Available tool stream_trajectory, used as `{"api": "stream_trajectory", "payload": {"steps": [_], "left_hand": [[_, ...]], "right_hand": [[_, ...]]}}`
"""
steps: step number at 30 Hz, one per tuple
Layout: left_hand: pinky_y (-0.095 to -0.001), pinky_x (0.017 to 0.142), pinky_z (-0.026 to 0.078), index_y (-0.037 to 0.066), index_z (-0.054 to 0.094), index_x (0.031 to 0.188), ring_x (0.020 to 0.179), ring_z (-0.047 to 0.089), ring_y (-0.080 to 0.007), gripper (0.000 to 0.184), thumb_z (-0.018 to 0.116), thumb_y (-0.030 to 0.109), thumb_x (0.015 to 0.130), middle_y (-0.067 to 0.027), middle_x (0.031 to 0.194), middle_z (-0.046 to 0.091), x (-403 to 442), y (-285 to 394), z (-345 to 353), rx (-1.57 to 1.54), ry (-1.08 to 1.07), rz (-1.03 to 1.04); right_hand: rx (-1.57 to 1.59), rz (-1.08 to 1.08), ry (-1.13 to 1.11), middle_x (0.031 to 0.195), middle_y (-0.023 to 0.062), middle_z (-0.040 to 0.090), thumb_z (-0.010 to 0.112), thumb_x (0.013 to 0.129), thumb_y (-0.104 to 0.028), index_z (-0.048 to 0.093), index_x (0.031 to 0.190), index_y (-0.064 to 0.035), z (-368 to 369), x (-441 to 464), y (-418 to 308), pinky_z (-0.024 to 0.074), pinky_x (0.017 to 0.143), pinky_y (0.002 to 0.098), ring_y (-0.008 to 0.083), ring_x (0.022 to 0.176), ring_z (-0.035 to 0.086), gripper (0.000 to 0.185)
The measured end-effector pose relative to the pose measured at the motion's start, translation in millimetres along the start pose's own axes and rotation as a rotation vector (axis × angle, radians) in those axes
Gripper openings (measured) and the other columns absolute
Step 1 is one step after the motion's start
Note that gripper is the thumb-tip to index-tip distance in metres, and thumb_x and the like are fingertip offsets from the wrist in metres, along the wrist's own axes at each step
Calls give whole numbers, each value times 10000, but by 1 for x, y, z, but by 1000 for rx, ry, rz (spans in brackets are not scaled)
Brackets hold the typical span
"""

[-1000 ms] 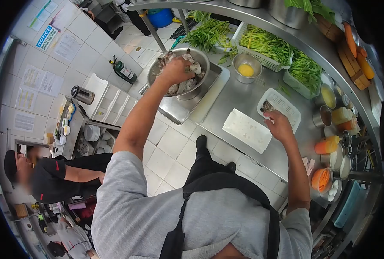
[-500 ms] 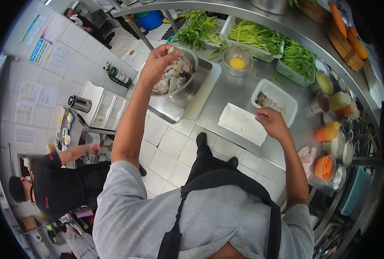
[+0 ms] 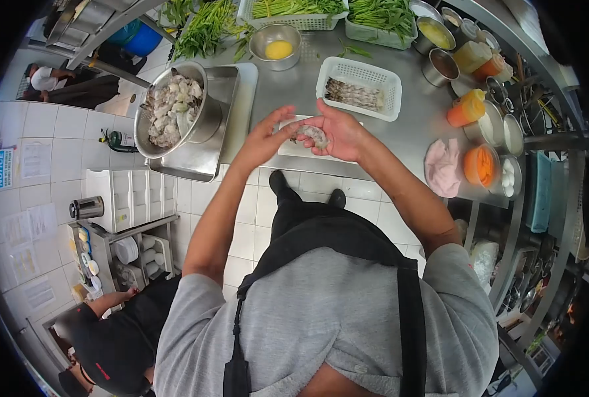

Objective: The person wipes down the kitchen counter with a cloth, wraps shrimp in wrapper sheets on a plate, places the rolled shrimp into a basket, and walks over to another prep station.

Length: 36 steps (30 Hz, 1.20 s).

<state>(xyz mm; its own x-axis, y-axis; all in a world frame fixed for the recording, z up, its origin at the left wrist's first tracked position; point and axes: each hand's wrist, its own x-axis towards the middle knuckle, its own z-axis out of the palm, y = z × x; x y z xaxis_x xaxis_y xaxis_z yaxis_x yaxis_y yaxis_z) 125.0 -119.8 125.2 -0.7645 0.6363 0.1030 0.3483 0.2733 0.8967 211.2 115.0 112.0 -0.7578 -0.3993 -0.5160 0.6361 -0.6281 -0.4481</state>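
Observation:
A greyish shrimp (image 3: pixel 313 136) lies in the palm and fingers of my right hand (image 3: pixel 340 134), above a white tray (image 3: pixel 295 148). My left hand (image 3: pixel 266 137) reaches in from the left, its fingers touching or nearly touching the shrimp; the thumb side points at it and the other fingers are apart. Behind my hands, a white perforated basket (image 3: pixel 392 86) holds a row of shrimp (image 3: pixel 354 94). To the left, a steel colander (image 3: pixel 208 118) full of shrimp (image 3: pixel 174 109) rests over a metal tray (image 3: pixel 186 165).
Beside the metal tray lies a white cutting board (image 3: pixel 245 99). A bowl (image 3: pixel 275 47) with yellow liquid and baskets of greens (image 3: pixel 297 8) stand at the back. Sauce bottles (image 3: pixel 467 109), carrots (image 3: pixel 483 165) and a pink cloth (image 3: pixel 442 167) are right. A co-worker (image 3: pixel 112 337) is lower left.
My left hand has moved from the colander to my right hand, over the white tray. A shrimp now shows in my right hand. The camera view has turned and shifted.

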Motion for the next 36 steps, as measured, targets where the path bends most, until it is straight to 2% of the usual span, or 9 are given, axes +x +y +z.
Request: {"api": "stream_trajectory", "payload": {"steps": [2, 6, 8, 10, 12, 15, 18, 25, 36], "left_hand": [[-323, 1054, 509, 11, 618, 1500, 1194, 658, -135, 494, 740, 245, 1083, -54, 1321, 719, 10, 0, -4, -459, -406, -416], [-328, 952, 551, 3, 772, 1229, 991, 737, -159, 331, 783, 279, 1047, -55, 1149, 791, 10, -47, 17, -362, -339, -327], [-357, 950, 538, 57, 794, 1188, 995, 722, -189, 271, 798, 273, 1023, -47, 1090, 788, 15, -57, 35, -73, -324, -262], [-386, 949, 525, 111, 816, 1146, 1000, 708, -220, 214, 813, 266, 999, -38, 1032, 785, 9, -68, 47, 219, -295, -195], [-469, 984, 472, 176, 826, 1164, 1112, 660, -278, 270, 858, 250, 906, -46, 1037, 760, 5, -74, 53, 641, -175, 77], [-485, 996, 391, 193, 845, 1142, 1228, 582, -261, 306, 879, 266, 847, -11, 1101, 734, 1, -72, 73, 559, -10, 174], [-481, 1011, 385, 181, 850, 1139, 1258, 568, -250, 310, 882, 280, 848, -1, 1192, 723, 9, -65, 93, 539, -90, 184], [-485, 969, 433, 163, 860, 1066, 1136, 637, -261, 214, 862, 221, 860, -11, 1034, 737, 13, -82, 110, 400, -102, 226], [-481, 856, 550, 48, 780, 890, 958, 645, -361, 64, 809, 31, 835, -117, 915, 676, 23, -77, 116, 375, -191, 347]], "right_hand": [[-76, -35, -142, 1116, 74, 746, 530, 1119, -631, 628, 1450, 2, -7, -8, -8, 545, 786, 323, 173, 924, 704, 721], [-682, -233, 72, 1123, 106, 766, 724, 1062, -343, 663, 1403, -26, -15, -14, -3, 570, 800, 381, 236, 928, 726, 470], [-1515, -585, 420, 1132, 145, 773, 781, 940, -100, 700, 1332, -49, -36, -1, 17, 587, 870, 453, 342, 941, 739, 404], [-1661, -433, 472, 1207, 182, 729, 772, 885, -94, 708, 1289, -43, -55, 9, 31, 576, 1000, 484, 415, 1060, 715, 412], [-1844, -615, 510, 1239, 169, 695, 780, 874, -96, 730, 1261, -49, -65, 10, 41, 563, 1031, 495, 391, 1190, 678, 392], [-1703, -618, 569, 1228, 168, 680, 774, 880, -109, 747, 1233, -49, -64, 4, 48, 556, 1046, 490, 371, 1278, 636, 359], [-1657, -654, 622, 1208, 162, 691, 759, 901, -125, 761, 1209, -44, -71, 5, 48, 565, 1012, 491, 373, 1222, 665, 319], [-1511, -693, 655, 1110, 134, 700, 740, 913, -121, 771, 1063, -53, -79, 3, 55, 591, 901, 487, 384, 1044, 716, 169], [-1846, -649, 584, 990, 104, 642, 712, 904, -87, 726, 915, -73, -76, 8, 52, 595, 820, 491, 348, 964, 706, 22]]}}
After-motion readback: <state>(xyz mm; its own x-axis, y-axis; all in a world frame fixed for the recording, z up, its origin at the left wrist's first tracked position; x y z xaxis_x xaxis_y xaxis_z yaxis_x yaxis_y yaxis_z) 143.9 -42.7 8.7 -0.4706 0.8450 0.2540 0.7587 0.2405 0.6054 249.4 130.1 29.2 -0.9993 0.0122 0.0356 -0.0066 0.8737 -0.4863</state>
